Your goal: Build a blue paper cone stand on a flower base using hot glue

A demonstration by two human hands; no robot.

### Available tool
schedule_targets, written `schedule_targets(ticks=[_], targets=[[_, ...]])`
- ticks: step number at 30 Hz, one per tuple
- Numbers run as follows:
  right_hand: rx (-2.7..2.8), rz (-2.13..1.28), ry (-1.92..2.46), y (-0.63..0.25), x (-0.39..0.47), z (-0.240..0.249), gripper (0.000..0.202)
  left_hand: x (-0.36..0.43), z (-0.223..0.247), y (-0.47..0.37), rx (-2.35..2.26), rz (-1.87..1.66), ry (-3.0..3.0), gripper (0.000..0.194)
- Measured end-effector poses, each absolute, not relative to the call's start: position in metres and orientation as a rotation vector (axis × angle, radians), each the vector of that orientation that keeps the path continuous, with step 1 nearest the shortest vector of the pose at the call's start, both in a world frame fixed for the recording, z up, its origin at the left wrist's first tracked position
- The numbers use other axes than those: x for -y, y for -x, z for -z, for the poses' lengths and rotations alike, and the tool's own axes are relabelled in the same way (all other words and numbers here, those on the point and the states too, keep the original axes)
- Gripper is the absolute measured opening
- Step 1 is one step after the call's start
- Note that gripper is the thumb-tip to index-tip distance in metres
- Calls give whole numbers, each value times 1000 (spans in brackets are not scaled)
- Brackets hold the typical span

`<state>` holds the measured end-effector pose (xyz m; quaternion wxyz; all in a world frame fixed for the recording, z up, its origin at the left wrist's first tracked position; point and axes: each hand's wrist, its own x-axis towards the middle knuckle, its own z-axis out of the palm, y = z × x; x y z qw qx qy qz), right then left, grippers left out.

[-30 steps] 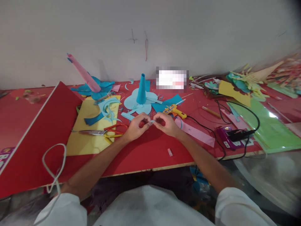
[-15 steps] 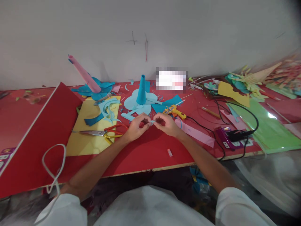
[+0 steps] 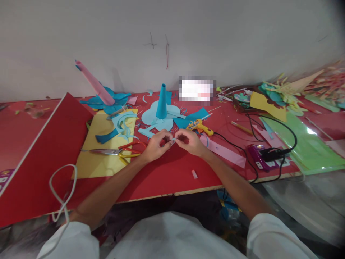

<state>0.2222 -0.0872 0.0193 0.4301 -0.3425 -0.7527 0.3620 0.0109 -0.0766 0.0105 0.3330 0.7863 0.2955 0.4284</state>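
Thumb and fingers of my left hand (image 3: 160, 145) and my right hand (image 3: 190, 142) pinch a small light-blue paper piece (image 3: 174, 139) between them, over the red table. Mostly hidden by the fingertips, its shape is hard to make out. Just beyond stands a blue paper cone (image 3: 162, 104), upright on a light-blue petal-shaped paper base (image 3: 149, 117). A yellow glue gun (image 3: 203, 127) lies past my right hand, beside a pink paper strip (image 3: 226, 153). Near my left wrist are scissors (image 3: 114, 151) with red and yellow handles, resting on yellow paper (image 3: 105, 167).
A red board (image 3: 51, 151) leans at the left, with a white cable (image 3: 63, 198) before it. Behind stands a pink paper cone (image 3: 95, 84) on blue petals. To the right are a purple power socket (image 3: 262, 158) with black cords and green sheets (image 3: 309, 147).
Both hands keep the same pinch on the small paper piece, with hardly any visible motion. The whole view has shifted very slightly.
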Motion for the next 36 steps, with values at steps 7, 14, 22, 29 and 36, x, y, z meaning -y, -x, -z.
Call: schedule_targets(ticks=[7,14,22,29,36], targets=[[1902,-857,866,-224,86,-18,19,76,-9,-11,-761,-1142,-2059,16],[1917,-883,880,-224,87,-16,22,76,-8,-10,-785,-1135,-2053,16],[1917,-894,862,-223,86,-17,20,76,-8,-10,-804,-1103,-2041,20],[1868,-911,899,-224,89,-24,21,76,-6,-10,-812,-1090,-2036,17],[1900,-889,892,-223,88,-22,17,75,-6,-9,-792,-1092,-2030,15]])
